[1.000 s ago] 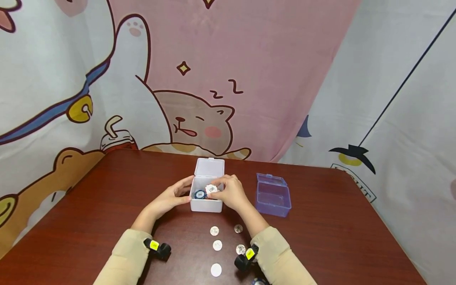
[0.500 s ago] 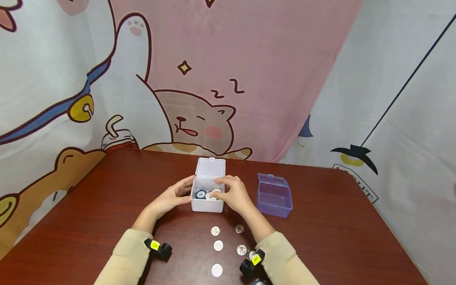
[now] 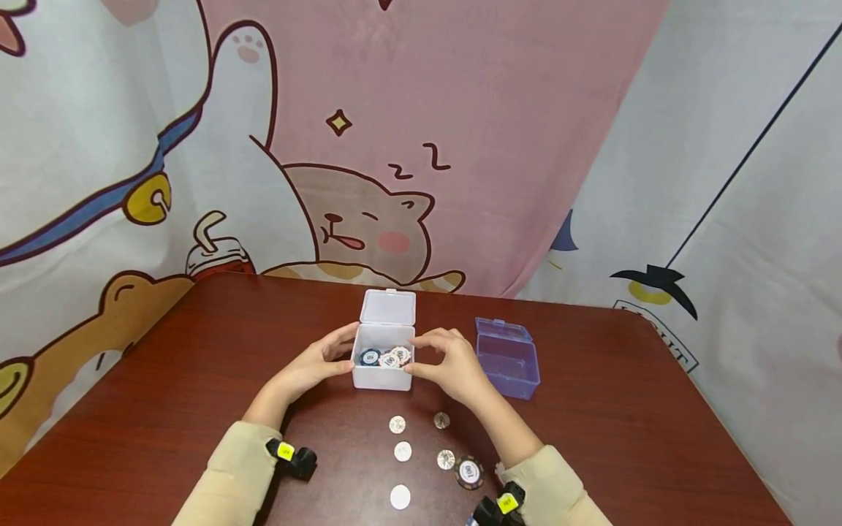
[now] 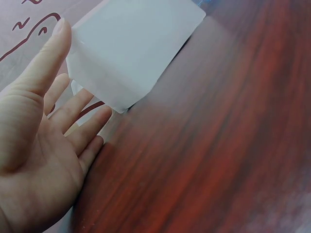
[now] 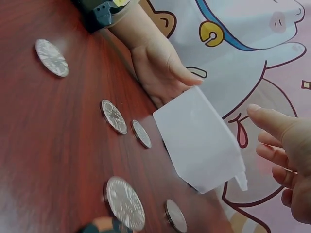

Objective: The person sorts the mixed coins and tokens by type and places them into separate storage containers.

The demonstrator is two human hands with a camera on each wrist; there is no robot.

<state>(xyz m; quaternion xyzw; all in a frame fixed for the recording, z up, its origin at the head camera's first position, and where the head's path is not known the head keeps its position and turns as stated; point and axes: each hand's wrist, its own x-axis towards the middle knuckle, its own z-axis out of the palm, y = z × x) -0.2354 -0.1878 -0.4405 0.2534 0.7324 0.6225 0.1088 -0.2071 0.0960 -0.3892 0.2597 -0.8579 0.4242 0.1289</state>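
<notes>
A small white plastic box (image 3: 382,378) stands on the table with its lid tipped back. Inside lie a dark blue poker chip (image 3: 370,357) and white poker chips (image 3: 389,360). My left hand (image 3: 312,369) holds the box's left side, thumb at the front corner and fingers toward the back; the left wrist view shows the thumb (image 4: 53,56) along the edge. Beside the right rim, my right hand (image 3: 457,372) has thumb and fingers spread apart with nothing between them. In the right wrist view it appears apart from the box wall.
A see-through purple box (image 3: 506,376), lid up, stands right of the right hand. Several silver coins (image 3: 403,451) lie in front of the white box. A dark poker chip (image 3: 470,473) sits by the right forearm. A patterned cloth (image 3: 500,146) hangs behind the table.
My right hand has let go of a white poker chip inside the white box and drawn back to the right. The dark chip by the forearm has come into view. My left hand stays put.
</notes>
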